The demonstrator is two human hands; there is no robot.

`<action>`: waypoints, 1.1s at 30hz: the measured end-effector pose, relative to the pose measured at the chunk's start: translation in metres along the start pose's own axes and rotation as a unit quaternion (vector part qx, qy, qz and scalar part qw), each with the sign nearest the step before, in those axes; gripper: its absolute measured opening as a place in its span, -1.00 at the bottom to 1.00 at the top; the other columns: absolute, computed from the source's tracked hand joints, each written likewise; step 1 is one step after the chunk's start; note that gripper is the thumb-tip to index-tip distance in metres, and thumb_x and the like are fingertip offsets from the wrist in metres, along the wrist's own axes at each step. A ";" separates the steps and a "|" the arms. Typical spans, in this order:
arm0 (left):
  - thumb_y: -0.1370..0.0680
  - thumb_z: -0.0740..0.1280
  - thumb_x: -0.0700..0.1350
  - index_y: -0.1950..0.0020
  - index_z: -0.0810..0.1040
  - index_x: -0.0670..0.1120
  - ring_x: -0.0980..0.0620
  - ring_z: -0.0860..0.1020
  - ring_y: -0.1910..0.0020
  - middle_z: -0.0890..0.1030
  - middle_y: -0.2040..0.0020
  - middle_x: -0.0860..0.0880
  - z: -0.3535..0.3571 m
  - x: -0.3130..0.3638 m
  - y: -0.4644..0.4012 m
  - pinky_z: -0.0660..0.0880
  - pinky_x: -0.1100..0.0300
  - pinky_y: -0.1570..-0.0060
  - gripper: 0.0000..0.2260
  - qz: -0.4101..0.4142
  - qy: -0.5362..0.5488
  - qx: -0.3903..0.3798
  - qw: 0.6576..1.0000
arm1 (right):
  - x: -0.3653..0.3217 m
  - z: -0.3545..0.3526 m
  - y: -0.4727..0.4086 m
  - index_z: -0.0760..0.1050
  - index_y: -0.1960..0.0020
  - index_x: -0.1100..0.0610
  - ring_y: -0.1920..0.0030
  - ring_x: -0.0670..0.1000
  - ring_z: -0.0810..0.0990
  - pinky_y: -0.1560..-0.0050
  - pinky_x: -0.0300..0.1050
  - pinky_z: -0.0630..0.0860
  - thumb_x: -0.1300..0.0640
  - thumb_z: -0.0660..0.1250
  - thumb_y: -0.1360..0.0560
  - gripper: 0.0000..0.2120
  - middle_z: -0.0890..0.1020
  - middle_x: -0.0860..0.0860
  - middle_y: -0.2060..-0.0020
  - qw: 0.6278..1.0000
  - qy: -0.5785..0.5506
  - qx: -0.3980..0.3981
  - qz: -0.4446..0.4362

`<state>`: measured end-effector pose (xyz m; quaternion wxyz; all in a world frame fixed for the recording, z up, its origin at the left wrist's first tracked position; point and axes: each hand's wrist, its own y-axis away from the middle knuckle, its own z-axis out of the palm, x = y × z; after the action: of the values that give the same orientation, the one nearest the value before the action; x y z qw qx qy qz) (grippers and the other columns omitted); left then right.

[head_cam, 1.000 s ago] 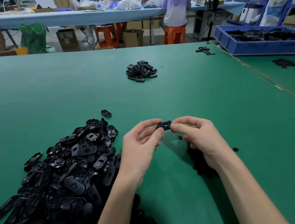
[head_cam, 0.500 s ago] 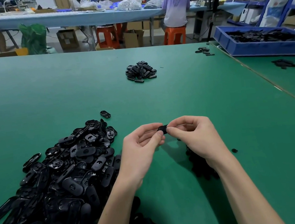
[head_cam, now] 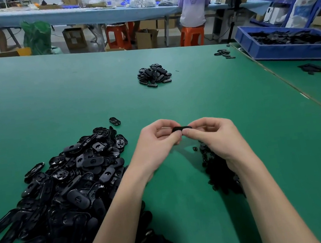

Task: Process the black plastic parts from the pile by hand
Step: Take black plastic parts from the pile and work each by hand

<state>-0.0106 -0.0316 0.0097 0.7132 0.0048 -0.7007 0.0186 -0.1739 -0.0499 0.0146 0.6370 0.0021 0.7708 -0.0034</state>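
Observation:
A big pile of black oval plastic parts (head_cam: pixel 66 188) covers the near left of the green table (head_cam: pixel 48 95). Above the table's middle, my left hand (head_cam: pixel 156 142) and my right hand (head_cam: pixel 217 138) meet fingertip to fingertip and together pinch one black plastic part (head_cam: pixel 181 128), seen almost edge-on. A heap of small black scraps (head_cam: pixel 217 167) lies under my right wrist, partly hidden by the forearm. One tiny black piece (head_cam: pixel 194 149) sits on the table between the hands and that heap.
A smaller pile of black parts (head_cam: pixel 154 74) sits at mid-table farther away. A few loose parts (head_cam: pixel 224 53) lie near the far right corner. A blue bin (head_cam: pixel 282 52) full of black parts stands on the adjoining table at right. People sit at a far bench.
Both hands have turned the held part from flat-facing to nearly edge-on, and their fingertips have closed in around it. The piles have not moved.

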 end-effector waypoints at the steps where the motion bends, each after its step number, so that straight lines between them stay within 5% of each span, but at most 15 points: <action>1: -0.53 0.42 -0.32 0.03 0.63 -0.14 0.08 0.61 0.25 0.67 0.19 -0.11 0.001 0.001 -0.004 0.56 0.22 0.00 -0.89 -0.005 0.003 0.004 1.000 | -0.004 -0.001 -0.005 0.70 0.22 0.04 0.39 -0.21 0.54 0.33 -0.42 0.40 0.08 0.64 -0.36 -0.87 0.65 -0.15 0.40 1.000 0.019 0.001 -0.005; 6: -0.53 0.41 -0.32 0.05 0.62 -0.10 -0.02 0.55 0.19 0.67 0.21 -0.10 0.000 0.001 -0.016 0.51 -0.08 -0.25 -0.87 -0.017 0.025 0.021 0.999 | -0.012 -0.002 -0.022 0.71 0.18 -0.01 0.39 -0.24 0.54 0.35 -0.43 0.36 0.03 0.59 -0.40 -0.92 0.67 -0.18 0.38 0.995 0.092 -0.013 -0.037; 16: -0.50 0.49 -0.26 0.07 0.64 -0.07 0.11 0.63 0.27 0.67 0.23 -0.02 -0.010 0.001 -0.021 0.56 0.29 0.07 -0.89 0.019 -0.067 0.028 0.997 | -0.005 0.010 -0.022 0.62 0.20 0.06 0.48 -0.18 0.41 0.40 -0.31 0.31 0.15 0.54 -0.43 -0.89 0.59 -0.16 0.44 0.993 0.098 -0.011 -0.061; 22: -0.49 0.50 -0.20 0.06 0.64 -0.02 0.02 0.67 0.16 0.70 0.16 -0.04 0.000 -0.005 -0.020 0.60 0.16 -0.04 -0.89 0.012 -0.086 0.032 0.996 | 0.001 0.006 -0.015 0.57 0.24 0.06 0.46 -0.17 0.45 0.39 -0.32 0.36 0.17 0.54 -0.42 -0.84 0.60 -0.15 0.45 0.992 0.105 0.005 -0.075; 33: -0.49 0.50 -0.17 0.08 0.65 0.01 0.07 0.66 0.18 0.71 0.16 -0.04 0.001 -0.007 -0.018 0.56 0.21 0.03 -0.90 0.001 -0.071 0.044 0.997 | 0.004 0.008 -0.015 0.56 0.23 0.04 0.49 -0.19 0.45 0.43 -0.36 0.36 0.15 0.54 -0.40 -0.85 0.58 -0.19 0.48 0.989 0.114 0.017 -0.093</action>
<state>-0.0116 -0.0500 0.0030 0.6610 0.0365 -0.7478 0.0495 -0.1672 -0.0655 0.0093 0.5417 -0.0583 0.8351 -0.0752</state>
